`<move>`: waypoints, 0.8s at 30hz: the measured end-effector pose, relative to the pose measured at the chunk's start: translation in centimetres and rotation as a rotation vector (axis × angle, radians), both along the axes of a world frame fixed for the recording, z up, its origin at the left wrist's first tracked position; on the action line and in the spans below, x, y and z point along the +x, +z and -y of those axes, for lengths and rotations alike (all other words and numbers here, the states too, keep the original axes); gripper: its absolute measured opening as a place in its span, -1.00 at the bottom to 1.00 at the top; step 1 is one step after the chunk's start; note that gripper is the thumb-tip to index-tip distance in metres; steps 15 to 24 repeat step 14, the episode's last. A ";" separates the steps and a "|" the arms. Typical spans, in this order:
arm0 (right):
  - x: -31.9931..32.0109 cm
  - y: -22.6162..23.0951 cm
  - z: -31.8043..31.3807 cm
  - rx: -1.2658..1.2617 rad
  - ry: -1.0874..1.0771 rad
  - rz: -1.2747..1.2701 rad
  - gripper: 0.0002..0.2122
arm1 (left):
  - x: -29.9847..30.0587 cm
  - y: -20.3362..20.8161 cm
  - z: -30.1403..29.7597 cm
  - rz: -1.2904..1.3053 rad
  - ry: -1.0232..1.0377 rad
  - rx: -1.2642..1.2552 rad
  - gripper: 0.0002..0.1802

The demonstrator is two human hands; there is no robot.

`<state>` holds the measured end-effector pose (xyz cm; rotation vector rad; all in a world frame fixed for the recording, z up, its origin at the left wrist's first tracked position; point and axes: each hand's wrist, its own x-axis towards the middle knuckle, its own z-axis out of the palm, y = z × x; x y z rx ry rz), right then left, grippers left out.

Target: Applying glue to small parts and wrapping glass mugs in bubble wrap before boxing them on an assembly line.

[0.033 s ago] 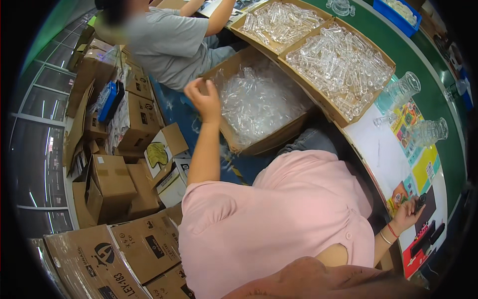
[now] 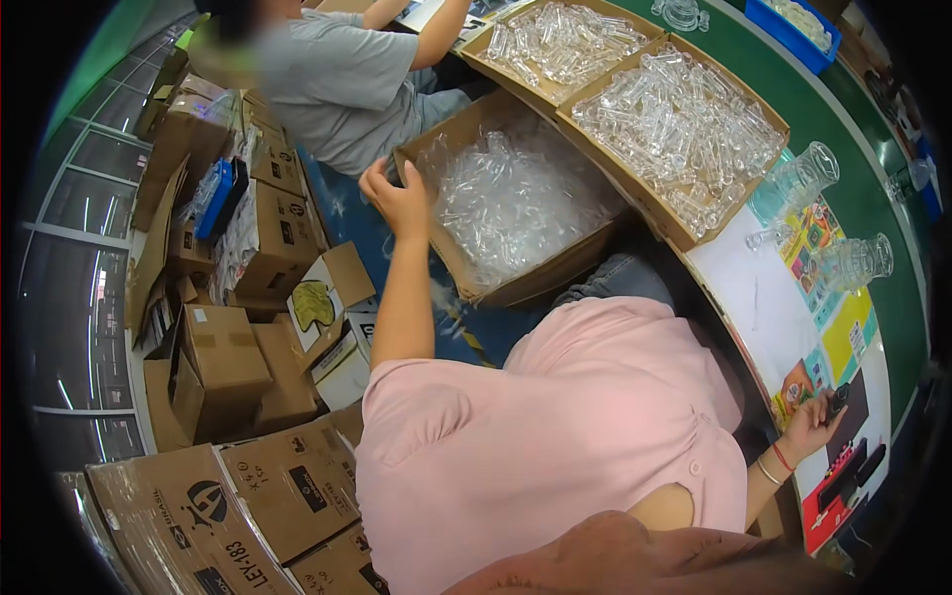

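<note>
My left hand (image 2: 399,203) is raised at the left corner of an open cardboard box (image 2: 458,270). Its fingers are bent and apart from the thumb, with nothing seen between them. Inside that box lies a heap of clear plastic bags (image 2: 521,203), which seem to hold glass pieces. Far to the right, over the table's edge, my right hand (image 2: 811,424) has its fingers round a small black object (image 2: 839,399), whose kind I cannot make out. Two shallow cardboard trays (image 2: 678,236) full of clear glass tubes (image 2: 684,134) stand beyond the box.
Clear glass vessels (image 2: 855,263) stand on the table beside colourful printed sheets (image 2: 843,332). A co-worker in a grey shirt (image 2: 342,84) sits at the far left. Stacked cartons (image 2: 223,362) line the left side. A blue bin (image 2: 793,35) is at the far right.
My left hand has shifted slightly left and its thumb stands further from the fingers. The right hand stays in place with the black object.
</note>
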<state>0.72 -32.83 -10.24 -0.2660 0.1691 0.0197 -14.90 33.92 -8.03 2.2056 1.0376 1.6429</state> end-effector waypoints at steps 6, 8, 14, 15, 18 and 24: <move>0.7 0.9 -1.8 -0.053 0.064 0.044 -0.76 | -7.6 -12.7 -5.8 -1.018 -0.021 -1.041 -0.41; 0.2 0.9 -1.5 -0.073 0.027 0.048 -0.75 | -6.9 -13.6 -6.4 -1.113 -0.015 -1.031 -0.57; 0.9 1.4 -1.9 -0.088 -0.014 0.089 -0.70 | -11.0 -15.3 -5.2 -0.800 -0.050 -0.910 -0.62; 0.9 1.4 -1.9 -0.088 -0.014 0.089 -0.70 | -11.0 -15.3 -5.2 -0.800 -0.050 -0.910 -0.62; 0.9 1.4 -1.9 -0.088 -0.014 0.089 -0.70 | -11.0 -15.3 -5.2 -0.800 -0.050 -0.910 -0.62; 0.9 1.4 -1.9 -0.088 -0.014 0.089 -0.70 | -11.0 -15.3 -5.2 -0.800 -0.050 -0.910 -0.62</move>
